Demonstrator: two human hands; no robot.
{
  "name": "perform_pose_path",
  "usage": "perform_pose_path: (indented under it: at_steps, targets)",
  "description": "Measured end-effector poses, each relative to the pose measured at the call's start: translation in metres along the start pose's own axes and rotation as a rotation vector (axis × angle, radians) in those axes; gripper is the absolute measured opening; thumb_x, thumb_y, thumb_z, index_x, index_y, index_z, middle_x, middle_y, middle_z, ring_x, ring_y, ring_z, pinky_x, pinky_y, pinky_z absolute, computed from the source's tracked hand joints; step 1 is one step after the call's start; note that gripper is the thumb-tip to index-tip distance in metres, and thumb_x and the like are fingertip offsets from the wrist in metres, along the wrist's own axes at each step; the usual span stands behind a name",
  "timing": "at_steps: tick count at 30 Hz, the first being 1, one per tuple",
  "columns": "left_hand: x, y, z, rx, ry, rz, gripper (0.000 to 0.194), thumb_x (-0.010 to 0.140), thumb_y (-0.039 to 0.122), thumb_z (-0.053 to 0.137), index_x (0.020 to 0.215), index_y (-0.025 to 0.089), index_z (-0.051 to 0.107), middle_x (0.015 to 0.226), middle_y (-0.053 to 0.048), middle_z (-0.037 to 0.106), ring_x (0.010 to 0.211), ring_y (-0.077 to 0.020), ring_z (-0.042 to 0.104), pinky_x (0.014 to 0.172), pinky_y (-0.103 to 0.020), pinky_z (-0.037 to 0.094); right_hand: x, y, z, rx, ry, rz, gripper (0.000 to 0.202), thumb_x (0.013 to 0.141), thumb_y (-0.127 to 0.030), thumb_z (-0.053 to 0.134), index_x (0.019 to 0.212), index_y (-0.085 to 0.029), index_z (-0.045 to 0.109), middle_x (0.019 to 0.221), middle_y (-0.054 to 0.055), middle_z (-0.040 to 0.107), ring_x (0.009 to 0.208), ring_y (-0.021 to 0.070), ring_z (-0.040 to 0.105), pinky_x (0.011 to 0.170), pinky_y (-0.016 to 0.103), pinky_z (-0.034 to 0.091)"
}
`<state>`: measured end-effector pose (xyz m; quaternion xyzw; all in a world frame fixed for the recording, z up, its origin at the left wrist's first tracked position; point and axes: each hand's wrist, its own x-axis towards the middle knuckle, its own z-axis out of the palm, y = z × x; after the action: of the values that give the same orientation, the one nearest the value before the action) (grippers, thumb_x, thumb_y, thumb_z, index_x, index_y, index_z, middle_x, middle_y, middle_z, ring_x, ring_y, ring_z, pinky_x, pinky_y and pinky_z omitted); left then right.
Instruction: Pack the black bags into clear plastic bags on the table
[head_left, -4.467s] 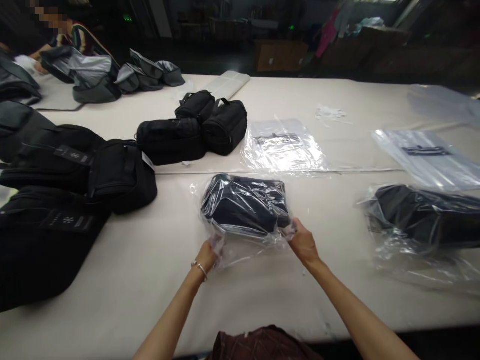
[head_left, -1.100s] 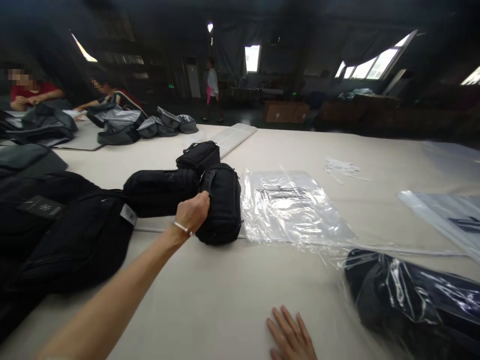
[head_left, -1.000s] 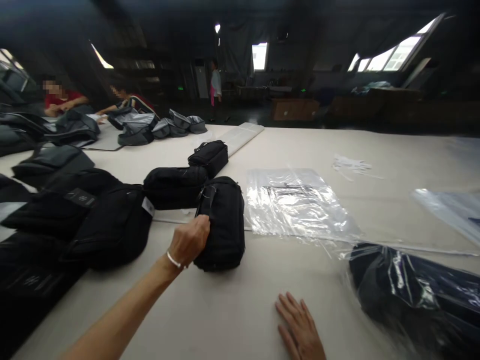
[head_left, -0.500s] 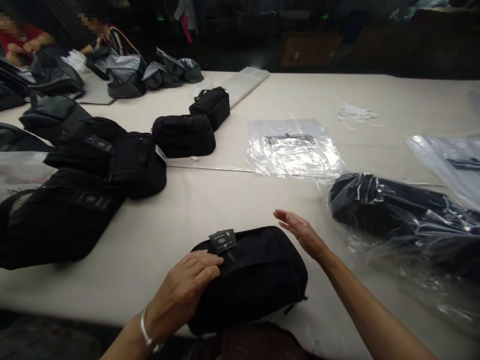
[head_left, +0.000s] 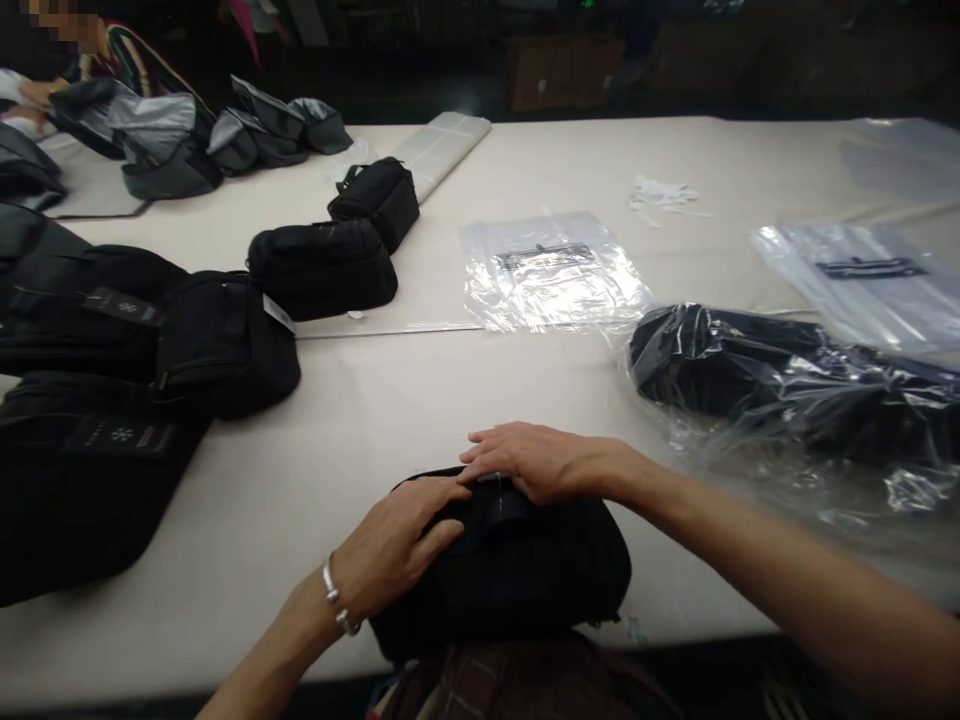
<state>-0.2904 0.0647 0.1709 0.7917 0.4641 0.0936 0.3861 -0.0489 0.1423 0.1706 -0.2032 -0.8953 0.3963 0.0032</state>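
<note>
Across a long cream-covered worktable (head_left: 390,400), flat fingers of the left hand (head_left: 394,545) and right hand (head_left: 536,463) press, grasping nothing, on a soft black fabric pouch (head_left: 525,575) at the near edge, seemingly to flatten it. Right lie bagged black pouches (head_left: 787,385); beyond, an empty clear plastic bag (head_left: 551,270).

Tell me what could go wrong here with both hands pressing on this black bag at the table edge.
The black bag sits at the near edge of the table under the left hand and right hand; it could slip off. The bagged pile lies close to the right arm, so an elbow might snag its loose plastic.
</note>
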Motion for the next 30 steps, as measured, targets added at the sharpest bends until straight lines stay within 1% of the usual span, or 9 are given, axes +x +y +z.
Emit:
perform_pose_path:
  at_steps: [3,5,8,10,12,17,25,27,30]
  targets:
    - [-0.009,-0.015,-0.003,-0.028,0.056,-0.041,0.029,0.091,0.035,0.051,0.114,0.027,0.066,0.119,-0.004,0.071,0.111,-0.0231,0.065,0.101,-0.04,0.05,0.009,0.002,-0.005,-0.344,-0.085,-0.054,0.024,0.083,-0.008,0.059,0.1,-0.022,0.069,0.109,0.006,0.071,0.124,0.0293,0.052,0.113,0.057,0.023]
    - [-0.013,-0.028,-0.006,-0.074,0.123,-0.076,0.029,0.091,0.04,0.051,0.111,0.028,0.068,0.121,-0.004,0.07,0.115,-0.0237,0.063,0.104,-0.041,0.048,0.006,0.009,-0.01,-0.491,-0.073,-0.101,0.017,0.086,-0.008,0.056,0.081,-0.019,0.068,0.093,0.007,0.071,0.112,0.0264,0.057,0.111,0.052,0.027]
    - [-0.012,-0.054,-0.01,-0.212,0.184,-0.158,0.034,0.09,0.048,0.049,0.112,0.028,0.068,0.127,-0.004,0.067,0.121,-0.0256,0.059,0.108,-0.044,0.044,-0.006,0.019,-0.018,-0.51,-0.087,-0.094,0.009,0.085,-0.012,0.06,0.079,-0.018,0.063,0.086,0.007,0.067,0.095,0.0229,0.059,0.098,0.042,0.04]
    - [-0.007,-0.071,-0.01,-0.335,0.149,-0.23,0.039,0.09,0.052,0.048,0.115,0.028,0.067,0.127,-0.005,0.067,0.123,-0.0271,0.058,0.11,-0.047,0.041,-0.015,0.023,-0.023,-0.384,-0.036,0.05,0.003,0.085,-0.017,0.062,0.088,-0.017,0.062,0.088,0.007,0.065,0.087,0.0214,0.058,0.086,0.038,0.045]
    - [-0.001,-0.086,-0.005,-0.46,0.105,-0.294,0.044,0.091,0.056,0.046,0.115,0.026,0.068,0.125,-0.006,0.068,0.123,-0.0284,0.057,0.11,-0.049,0.04,-0.024,0.024,-0.023,-0.125,0.055,0.221,0.012,0.085,-0.02,0.063,0.096,-0.019,0.061,0.095,0.006,0.065,0.088,0.0199,0.06,0.083,0.034,0.047]
    - [0.008,-0.105,0.018,-0.749,0.08,-0.379,0.05,0.091,0.062,0.045,0.111,0.023,0.068,0.122,-0.008,0.069,0.119,-0.0284,0.06,0.11,-0.048,0.041,-0.053,0.027,-0.015,0.579,0.109,0.419,0.018,0.077,-0.019,0.067,0.093,-0.021,0.058,0.119,0.005,0.064,0.114,0.0208,0.057,0.098,0.035,0.043]
    - [0.025,-0.108,0.03,-0.942,0.06,-0.403,0.052,0.089,0.062,0.048,0.111,0.019,0.068,0.123,-0.009,0.069,0.123,-0.0269,0.058,0.113,-0.046,0.038,-0.104,0.043,0.02,1.099,0.083,0.331,0.066,0.07,-0.043,0.081,0.127,-0.023,0.056,0.144,0.01,0.048,0.14,0.0261,0.035,0.116,0.043,0.022]
    - [0.031,-0.109,0.031,-0.957,0.024,-0.393,0.052,0.09,0.063,0.048,0.112,0.019,0.068,0.124,-0.008,0.068,0.123,-0.0269,0.058,0.114,-0.046,0.036,-0.112,0.046,0.025,1.144,0.093,0.288,0.063,0.069,-0.049,0.081,0.123,-0.022,0.062,0.143,0.009,0.05,0.142,0.0268,0.033,0.118,0.043,0.018]
    - [0.036,-0.11,0.033,-0.945,-0.021,-0.389,0.052,0.091,0.062,0.046,0.113,0.02,0.069,0.126,-0.007,0.067,0.124,-0.0273,0.057,0.115,-0.047,0.035,-0.119,0.045,0.02,1.082,0.1,0.313,0.039,0.073,-0.046,0.08,0.102,-0.022,0.073,0.138,0.009,0.056,0.14,0.0278,0.037,0.116,0.043,0.025]
